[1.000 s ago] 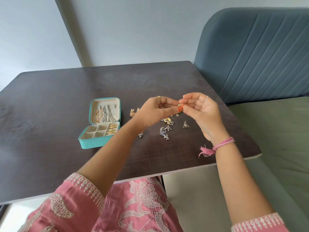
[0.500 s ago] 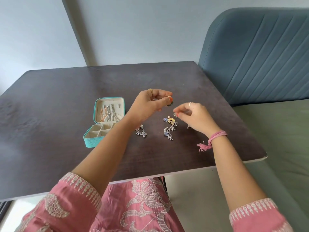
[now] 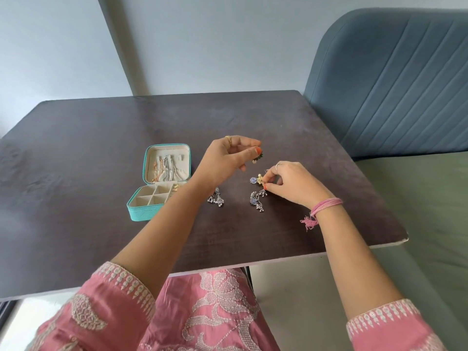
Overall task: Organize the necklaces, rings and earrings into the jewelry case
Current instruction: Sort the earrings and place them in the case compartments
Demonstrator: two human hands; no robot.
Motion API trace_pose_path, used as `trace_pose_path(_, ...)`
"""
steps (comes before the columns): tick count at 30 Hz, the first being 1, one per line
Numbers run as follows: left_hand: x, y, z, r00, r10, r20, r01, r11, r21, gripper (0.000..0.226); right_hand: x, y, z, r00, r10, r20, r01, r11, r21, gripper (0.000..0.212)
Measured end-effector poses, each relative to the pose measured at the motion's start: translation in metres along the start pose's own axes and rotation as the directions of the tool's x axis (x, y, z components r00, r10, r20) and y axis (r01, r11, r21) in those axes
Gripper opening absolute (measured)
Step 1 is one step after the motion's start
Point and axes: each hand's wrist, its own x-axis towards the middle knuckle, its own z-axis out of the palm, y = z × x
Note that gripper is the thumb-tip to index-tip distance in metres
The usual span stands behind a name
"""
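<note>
Jewelry case point(image 3: 162, 184) sits open on the dark table point(image 3: 76, 153), left of our hands, chains in the lid, dividers below. Silver jhumka earrings point(image 3: 216, 198) lie beside our left forearm. Left hand point(image 3: 228, 160) pinches a green earring point(image 3: 258, 157) above the table. Right hand point(image 3: 291, 182) pinches a yellow flower earring point(image 3: 258, 180) on the table, just above another silver earring point(image 3: 257, 200).

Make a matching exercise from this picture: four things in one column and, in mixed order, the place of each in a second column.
1. green earring
2. necklaces
3. yellow flower earring
4. silver bell earring

A. hanging in the lid of the jewelry case
B. on the table, beside the left forearm
C. pinched by the left hand
D. at the fingertips of the right hand

Pairs: 1-C, 2-A, 3-D, 4-B
</note>
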Motion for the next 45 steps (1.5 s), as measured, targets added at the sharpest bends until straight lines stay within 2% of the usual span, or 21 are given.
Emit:
trace_pose_path(10,0.001,-0.007,0.005,0.999,-0.044,0.012,0.044,0.999,-0.003,0.016,-0.008,0.004,-0.007,0.999,0.0,-0.049,-0.004,0.998,-0.066,0.01)
trace_pose_path(17,0.003,-0.01,0.007,0.998,-0.056,0.011,0.056,0.998,0.009,0.016,-0.012,0.01,-0.004,0.978,-0.127,-0.164,0.091,0.974,-0.21,0.008)
trace_pose_path(21,0.004,-0.013,0.008,0.998,-0.064,0.013,0.064,0.998,0.019,0.018,-0.012,0.015,-0.003,0.955,-0.209,-0.21,0.161,0.961,-0.225,0.003)
trace_pose_path(24,0.007,-0.019,0.009,0.996,-0.093,0.004,0.092,0.994,0.062,0.015,-0.012,0.016,-0.001,0.938,-0.247,-0.243,0.199,0.958,-0.206,0.003)
trace_pose_path(29,0.015,-0.035,0.014,0.991,-0.128,0.039,0.115,0.965,0.236,0.008,-0.013,0.016,0.002,0.898,-0.292,-0.329,0.261,0.956,-0.134,0.01)
trace_pose_path(34,0.02,-0.04,0.016,0.998,-0.033,0.045,0.01,0.902,0.431,0.017,-0.016,0.021,0.0,0.906,-0.263,-0.331,0.279,0.96,0.001,0.01)
trace_pose_path(37,0.021,-0.039,0.018,0.995,0.025,0.098,-0.067,0.887,0.458,0.025,-0.018,0.02,-0.003,0.91,-0.262,-0.323,0.293,0.955,0.051,0.011)
trace_pose_path(40,0.021,-0.039,0.022,0.989,0.057,0.133,-0.11,0.893,0.436,0.021,-0.019,0.019,-0.007,0.913,-0.256,-0.317,0.296,0.951,0.085,0.013)
trace_pose_path(45,0.021,-0.041,0.026,0.988,0.108,0.109,-0.146,0.879,0.455,0.016,-0.021,0.018,-0.012,0.942,-0.135,-0.308,0.205,0.957,0.207,0.017)
